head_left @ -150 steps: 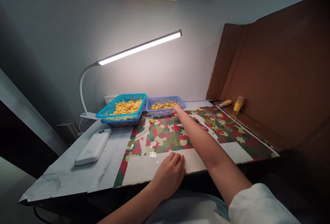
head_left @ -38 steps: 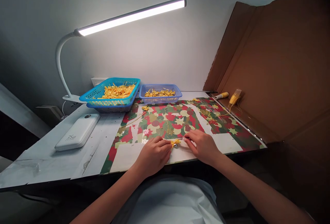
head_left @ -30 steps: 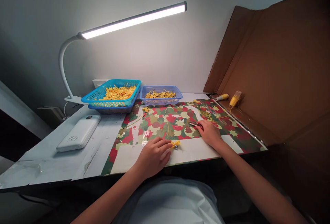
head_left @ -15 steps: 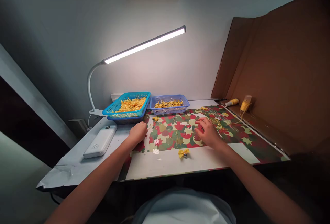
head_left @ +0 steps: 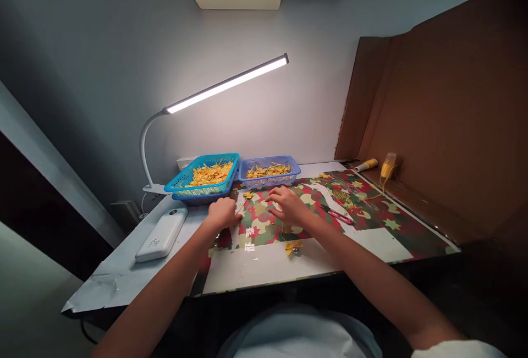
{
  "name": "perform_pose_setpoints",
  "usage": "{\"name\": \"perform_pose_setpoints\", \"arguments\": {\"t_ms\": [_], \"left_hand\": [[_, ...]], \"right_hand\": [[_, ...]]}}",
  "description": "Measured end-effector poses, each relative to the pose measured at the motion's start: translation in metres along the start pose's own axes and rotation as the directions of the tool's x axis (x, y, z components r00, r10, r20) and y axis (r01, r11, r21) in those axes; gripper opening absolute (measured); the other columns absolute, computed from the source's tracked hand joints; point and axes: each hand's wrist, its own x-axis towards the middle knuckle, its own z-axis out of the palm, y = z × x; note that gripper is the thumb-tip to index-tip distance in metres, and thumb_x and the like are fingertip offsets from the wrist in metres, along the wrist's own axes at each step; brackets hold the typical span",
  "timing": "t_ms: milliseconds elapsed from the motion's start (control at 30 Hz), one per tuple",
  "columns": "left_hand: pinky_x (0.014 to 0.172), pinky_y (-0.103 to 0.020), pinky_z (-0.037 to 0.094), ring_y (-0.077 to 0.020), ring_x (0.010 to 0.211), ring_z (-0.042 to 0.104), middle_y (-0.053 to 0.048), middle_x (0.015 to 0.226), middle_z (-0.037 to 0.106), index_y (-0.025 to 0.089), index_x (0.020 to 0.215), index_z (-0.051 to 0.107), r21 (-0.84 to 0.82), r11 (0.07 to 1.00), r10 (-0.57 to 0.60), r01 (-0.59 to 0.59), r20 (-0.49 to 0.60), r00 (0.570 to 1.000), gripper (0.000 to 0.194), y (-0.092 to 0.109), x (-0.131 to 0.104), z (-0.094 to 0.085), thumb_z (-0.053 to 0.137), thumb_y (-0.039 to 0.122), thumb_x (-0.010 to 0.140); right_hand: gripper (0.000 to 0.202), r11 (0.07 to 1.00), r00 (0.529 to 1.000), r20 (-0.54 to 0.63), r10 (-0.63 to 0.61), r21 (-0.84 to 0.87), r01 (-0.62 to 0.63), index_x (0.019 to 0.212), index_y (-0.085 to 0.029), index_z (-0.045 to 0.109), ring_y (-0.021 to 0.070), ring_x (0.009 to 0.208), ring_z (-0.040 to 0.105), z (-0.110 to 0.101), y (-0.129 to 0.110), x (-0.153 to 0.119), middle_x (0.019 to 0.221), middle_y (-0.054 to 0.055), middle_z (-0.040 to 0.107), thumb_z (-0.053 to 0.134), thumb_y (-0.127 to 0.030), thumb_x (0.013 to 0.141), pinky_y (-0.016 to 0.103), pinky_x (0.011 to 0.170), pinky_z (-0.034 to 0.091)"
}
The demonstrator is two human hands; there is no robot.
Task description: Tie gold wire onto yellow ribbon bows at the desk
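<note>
My left hand (head_left: 223,214) is closed at the left edge of the patterned mat (head_left: 264,218), on something I cannot make out. A small yellow bow (head_left: 248,195) lies just beyond its fingers. My right hand (head_left: 286,205) hovers over the middle of the mat, fingers apart and holding nothing. Nearer the front edge lies a yellow bow with a silver bell (head_left: 293,248), a thin cord running from it toward my right hand. Pink-handled snips (head_left: 338,215) rest to the right of my right hand.
Behind my hands stand a turquoise basket (head_left: 177,183) and a purple basket (head_left: 270,180), both with yellow pieces. A white power bank (head_left: 161,235) lies left, below a lit lamp (head_left: 229,84). Cardboard (head_left: 445,127) and a yellow thread spool (head_left: 388,168) are right.
My right hand has moved left across the mat toward my left hand, uncovering the pink snips. The left hand remains closed in about the same place. The view has tilted slightly up.
</note>
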Motion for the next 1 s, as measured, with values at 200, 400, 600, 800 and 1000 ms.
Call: {"name": "perform_pose_setpoints", "arguments": {"t_ms": [200,400,600,800,1000], "left_hand": [[0.066,-0.029,0.045,-0.0269,0.087,0.064,-0.014,0.085,0.068,0.016,0.065,0.062,-0.054,0.999,0.004,0.000,0.074,0.997,0.020,-0.007,0.008,0.016,0.053,0.027,0.079],[0.068,-0.030,0.045,-0.0225,0.081,0.062,-0.010,0.084,0.066,0.018,0.068,0.050,-0.360,0.921,0.129,-0.147,-0.075,0.989,0.022,-0.005,0.020,0.000,0.045,0.032,0.083],[0.062,-0.027,0.045,-0.0122,0.062,0.055,0.000,0.068,0.057,0.019,0.075,0.041,-0.911,0.357,0.339,-0.204,-0.077,0.938,0.037,0.021,0.026,-0.007,0.046,0.055,0.081],[0.046,-0.020,0.031,-0.0061,0.046,0.034,0.008,0.055,0.037,0.020,0.074,0.039,-0.945,0.289,0.471,-0.151,0.003,0.882,0.041,0.048,0.017,0.022,0.050,0.059,0.078],[0.046,-0.020,0.027,-0.0075,0.048,0.033,0.008,0.056,0.035,0.020,0.079,0.042,-0.927,0.321,0.469,-0.192,-0.021,0.883,0.035,0.060,0.008,0.024,0.046,0.055,0.082]], "right_hand": [[0.012,0.972,0.987,-0.099,0.126,0.211,-0.103,0.091,-0.020,0.063,0.0195,0.098,0.055,0.018,0.028,-0.014,0.099,0.006,0.062,0.058,-0.016,0.081,0.036,0.086,0.044],[0.010,0.956,0.960,-0.238,0.146,0.285,-0.075,0.090,-0.019,0.062,0.0191,0.096,0.054,0.023,0.035,-0.019,0.097,0.006,0.061,0.056,-0.017,0.082,0.035,0.087,0.043],[0.021,0.964,0.935,-0.329,0.136,0.263,-0.048,0.103,-0.021,0.060,0.0202,0.097,0.053,0.026,0.035,-0.020,0.102,0.006,0.060,0.056,-0.020,0.083,0.034,0.086,0.043],[0.033,0.993,0.917,-0.383,0.110,0.075,-0.088,0.118,-0.024,0.057,0.0218,0.097,0.052,0.022,0.032,-0.023,0.107,0.007,0.059,0.057,-0.026,0.085,0.035,0.084,0.040],[0.016,0.985,0.954,-0.298,0.046,-0.143,-0.092,0.084,-0.021,0.070,0.0197,0.085,0.052,0.024,0.037,-0.023,0.087,0.005,0.066,0.055,-0.026,0.088,0.033,0.074,0.030]]}}
